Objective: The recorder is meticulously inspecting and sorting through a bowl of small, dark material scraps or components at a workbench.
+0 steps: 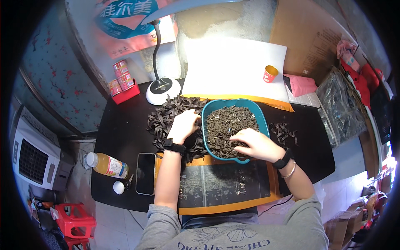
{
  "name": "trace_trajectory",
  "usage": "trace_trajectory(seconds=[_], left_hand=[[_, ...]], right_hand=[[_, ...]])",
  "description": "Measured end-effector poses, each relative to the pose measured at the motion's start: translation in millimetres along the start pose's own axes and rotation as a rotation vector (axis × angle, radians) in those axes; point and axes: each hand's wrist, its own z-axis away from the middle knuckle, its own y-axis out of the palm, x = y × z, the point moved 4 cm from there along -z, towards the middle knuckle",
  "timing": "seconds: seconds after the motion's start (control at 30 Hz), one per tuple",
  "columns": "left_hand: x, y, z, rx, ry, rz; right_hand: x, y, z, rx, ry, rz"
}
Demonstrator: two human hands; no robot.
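A teal plastic basin (266, 126) stands in the middle of the table, filled with small dark grey-brown pieces (227, 125), a few with shiny bits. To its left spreads a heap of long dark strips (160, 123). My left hand (185, 126) is over the heap at the basin's left wall, its fingers curled together; whatever they hold is hidden. Over the right part of the basin hangs my right hand (255, 143), thumb and forefinger apart above the pieces, with nothing visible between them. More dark strips (284, 134) lie loose right of the basin.
A desk lamp (163, 89) stands at the back left beside a red box (125, 92). A phone (146, 173), a bottle (107, 165) and a white cap (118, 187) lie at front left. An orange-edged dark sheet (225, 183) lies before me. A small cup (270, 74) sits at the back.
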Motion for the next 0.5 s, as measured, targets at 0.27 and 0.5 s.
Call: trace_trajectory(seconds=[0.27, 0.5], left_hand=[[11, -4, 3, 0.003, -0.074, 0.179], [35, 13, 5, -0.039, -0.085, 0.145]], right_hand=[[1, 16, -9, 0.107, 0.035, -0.095], [0, 6, -9, 0.029, 0.142, -0.262]])
